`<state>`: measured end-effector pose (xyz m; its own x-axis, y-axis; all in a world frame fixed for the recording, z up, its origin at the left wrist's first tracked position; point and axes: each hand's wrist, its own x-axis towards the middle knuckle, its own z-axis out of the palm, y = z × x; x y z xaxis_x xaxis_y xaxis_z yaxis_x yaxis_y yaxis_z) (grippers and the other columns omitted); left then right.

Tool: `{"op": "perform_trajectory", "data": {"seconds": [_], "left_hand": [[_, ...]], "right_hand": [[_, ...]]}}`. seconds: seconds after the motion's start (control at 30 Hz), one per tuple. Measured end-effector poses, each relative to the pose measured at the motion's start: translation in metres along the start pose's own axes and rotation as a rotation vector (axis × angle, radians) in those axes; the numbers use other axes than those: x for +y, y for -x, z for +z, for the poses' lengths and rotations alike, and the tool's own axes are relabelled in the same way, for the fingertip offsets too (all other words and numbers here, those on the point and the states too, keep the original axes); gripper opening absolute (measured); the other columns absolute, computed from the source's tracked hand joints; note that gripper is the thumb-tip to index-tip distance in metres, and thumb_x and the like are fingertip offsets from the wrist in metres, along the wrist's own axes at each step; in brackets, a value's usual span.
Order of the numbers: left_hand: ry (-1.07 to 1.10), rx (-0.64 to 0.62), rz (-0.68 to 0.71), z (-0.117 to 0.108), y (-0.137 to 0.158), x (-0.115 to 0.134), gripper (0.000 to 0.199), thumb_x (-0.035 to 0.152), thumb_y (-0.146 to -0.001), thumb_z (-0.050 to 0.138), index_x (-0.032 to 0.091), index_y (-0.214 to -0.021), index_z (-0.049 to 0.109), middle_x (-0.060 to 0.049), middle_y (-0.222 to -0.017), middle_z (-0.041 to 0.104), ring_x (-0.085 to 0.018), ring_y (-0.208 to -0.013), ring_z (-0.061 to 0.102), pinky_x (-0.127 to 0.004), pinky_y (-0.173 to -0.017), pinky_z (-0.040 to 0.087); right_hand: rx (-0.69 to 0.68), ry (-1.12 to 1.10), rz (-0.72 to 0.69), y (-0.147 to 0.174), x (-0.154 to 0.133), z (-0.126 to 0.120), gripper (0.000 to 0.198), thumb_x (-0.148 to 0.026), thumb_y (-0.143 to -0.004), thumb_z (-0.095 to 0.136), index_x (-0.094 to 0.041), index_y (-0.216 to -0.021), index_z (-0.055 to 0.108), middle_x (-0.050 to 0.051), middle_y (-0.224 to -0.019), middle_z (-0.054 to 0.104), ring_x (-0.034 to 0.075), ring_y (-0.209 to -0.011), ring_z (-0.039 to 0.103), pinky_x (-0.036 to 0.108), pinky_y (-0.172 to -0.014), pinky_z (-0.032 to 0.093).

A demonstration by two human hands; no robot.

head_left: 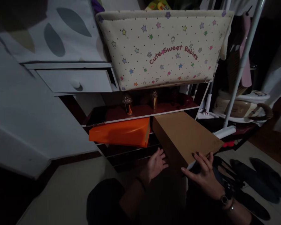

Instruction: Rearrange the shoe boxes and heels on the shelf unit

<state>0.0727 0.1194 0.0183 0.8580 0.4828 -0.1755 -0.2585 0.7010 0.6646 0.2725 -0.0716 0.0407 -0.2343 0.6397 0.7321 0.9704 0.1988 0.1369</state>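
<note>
Far left: white drawer front with round white knob (75,83), under a grey-leaf patterned cloth (51,31). Below and right, glossy orange flat box (120,132) pushed into the lower shelf slot, long side running left-right. Above it a red-brown shelf board with white edge (140,113), carrying two glittery high-heeled shoes (127,103), heels toward camera.

Left hand (156,164): fingers spread wide, palm pressed against the near left side of the long plain tan cardboard box (182,134); holding nothing closed, just flat contact. Dark band at that wrist.

Tan box: centre of view, low, in front of the shelf unit. Long axis diagonal, far end tucked under the shelf board beside the orange box, near end pointing toward camera and right. Near end raised off the floor, so tilted. Matte brown, unprinted, sharp edges, top face bare; side face in shadow. Exact support underneath hard to tell, too dark.

Above: cream fabric basket with coloured stars and the words "Cute Sweet Babies" (164,50), overhanging the shelf.

Right hand (204,176): fingers splayed open, tips on the box's near right corner and edge, not clenched. Watch on wrist.

Right: white metal pole (242,64) slanting up; dark shoes (259,178) on pale tiled floor (267,156).
</note>
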Motion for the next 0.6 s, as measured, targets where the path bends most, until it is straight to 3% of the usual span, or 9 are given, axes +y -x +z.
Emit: {"op": "perform_trajectory", "data": {"seconds": [0.2, 0.33, 0.43, 0.5, 0.6], "left_hand": [[0.089, -0.002, 0.017, 0.013, 0.001, -0.005, 0.066, 0.071, -0.093, 0.065, 0.021, -0.136, 0.065, -0.016, -0.135, 0.073, -0.034, -0.133, 0.066, -0.051, -0.11, 0.049], [0.134, -0.035, 0.069, 0.021, 0.002, -0.007, 0.078, 0.073, -0.091, 0.065, 0.022, -0.15, 0.059, -0.016, -0.144, 0.07, -0.036, -0.145, 0.057, -0.055, -0.123, 0.038], [0.13, -0.042, 0.045, 0.019, 0.002, -0.01, 0.083, 0.077, -0.087, 0.068, 0.021, -0.149, 0.062, -0.017, -0.143, 0.072, -0.038, -0.146, 0.057, -0.057, -0.125, 0.037], [0.11, -0.035, 0.003, 0.015, -0.001, -0.016, 0.08, 0.074, -0.084, 0.072, 0.02, -0.143, 0.066, -0.017, -0.139, 0.074, -0.04, -0.144, 0.058, -0.059, -0.123, 0.039], [0.048, 0.034, -0.012, 0.009, -0.006, -0.026, 0.071, 0.066, -0.086, 0.075, 0.019, -0.138, 0.07, -0.016, -0.137, 0.075, -0.04, -0.145, 0.058, -0.058, -0.123, 0.041]], "right_hand": [[0.039, -0.07, 0.047, 0.008, -0.012, -0.024, 0.099, -0.009, -0.087, 0.08, -0.062, -0.16, 0.038, -0.001, -0.181, 0.008, 0.04, -0.157, 0.033, 0.082, -0.128, 0.015], [0.092, -0.105, 0.09, 0.016, -0.022, -0.041, 0.1, -0.011, -0.088, 0.079, -0.058, -0.164, 0.034, 0.0, -0.181, 0.009, 0.04, -0.161, 0.027, 0.083, -0.127, 0.016], [0.128, -0.138, 0.146, 0.024, -0.028, -0.048, 0.103, -0.015, -0.086, 0.082, -0.056, -0.166, 0.031, 0.001, -0.182, 0.006, 0.041, -0.163, 0.022, 0.084, -0.127, 0.017], [0.18, -0.215, 0.241, 0.029, -0.03, -0.05, 0.105, -0.021, -0.08, 0.088, -0.059, -0.163, 0.035, -0.002, -0.181, 0.008, 0.046, -0.162, 0.023, 0.085, -0.124, 0.024], [0.278, -0.356, 0.501, 0.032, -0.032, -0.05, 0.119, -0.03, -0.066, 0.097, -0.065, -0.16, 0.034, -0.005, -0.177, 0.019, 0.051, -0.159, 0.026, 0.082, -0.118, 0.039]]}}
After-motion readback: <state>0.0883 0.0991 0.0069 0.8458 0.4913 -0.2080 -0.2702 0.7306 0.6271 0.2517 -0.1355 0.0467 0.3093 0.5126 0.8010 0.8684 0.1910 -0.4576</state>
